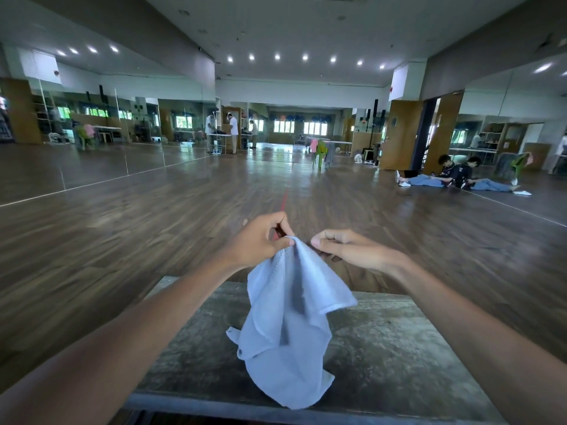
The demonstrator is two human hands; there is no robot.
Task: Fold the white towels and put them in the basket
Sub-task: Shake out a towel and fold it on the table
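A white towel [288,326] hangs in loose folds above the table, its lower end reaching down to the tabletop near the front edge. My left hand [260,240] pinches the towel's top corner between thumb and fingers. My right hand [346,248] is just right of that corner, fingers curled close to the cloth; whether it grips the towel is unclear. No basket is in view.
A worn grey table [399,348] lies below my arms, its far edge near mid-frame. Beyond it stretches a dark wooden floor [153,225]. A person [435,177] sits on the floor far right; others stand at tables [221,134] far back.
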